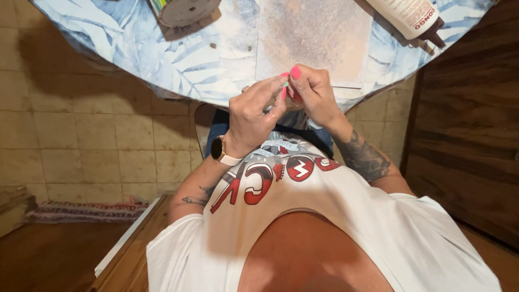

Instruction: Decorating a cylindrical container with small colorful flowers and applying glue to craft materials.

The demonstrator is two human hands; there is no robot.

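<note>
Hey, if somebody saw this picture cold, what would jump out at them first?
Most likely the two hands meeting at the table's near edge: the left hand, with a watch on its wrist, and the right hand, with bright pink nails, pinch something small between them, too hidden to identify. Next, the round table with its blue leaf-print cloth fills the top, with a pale bottle lying at its upper right.

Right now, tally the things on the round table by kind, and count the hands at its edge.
Round grey disc: 1
White bottle with a brown cap, lying on its side: 1
Speckled flat board: 1
Hands, left hand and right hand, pinching one small item I cannot identify: 2
Total: 5
</note>
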